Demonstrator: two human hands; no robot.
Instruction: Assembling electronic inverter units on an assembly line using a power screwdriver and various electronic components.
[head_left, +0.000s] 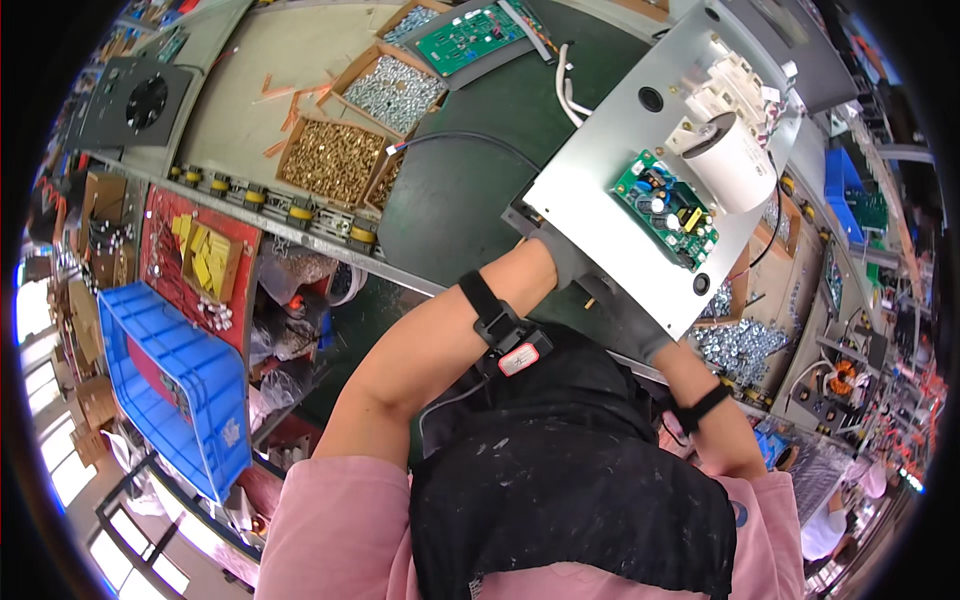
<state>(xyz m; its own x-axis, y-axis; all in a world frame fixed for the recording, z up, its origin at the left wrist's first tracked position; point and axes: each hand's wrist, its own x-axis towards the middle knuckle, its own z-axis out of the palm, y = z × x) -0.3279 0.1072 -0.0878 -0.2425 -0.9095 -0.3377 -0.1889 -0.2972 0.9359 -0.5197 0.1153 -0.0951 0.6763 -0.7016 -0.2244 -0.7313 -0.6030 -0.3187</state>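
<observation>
In front of me a silvery metal chassis panel [590,190] stands at a slant. It carries a green circuit board [665,212], a big white capacitor [730,165] and several white plastic terminal parts [730,85]. My left hand [565,256], in a grey glove, grips the panel's lower left edge, its fingertips out of sight behind the metal. Against the near edge, partly under the panel, is my gloved right hand [636,328]; its fingers are hidden and somewhat blurred. Strapped to my left wrist is a small black device [500,328].
Cardboard trays of brass fasteners [335,160] and silver fasteners [390,95] sit at the back left. Another circuit board [470,42] lies beyond the dark green mat [440,220]. Loose silver fasteners [742,350] are heaped at right. A blue crate [178,385] stands at left.
</observation>
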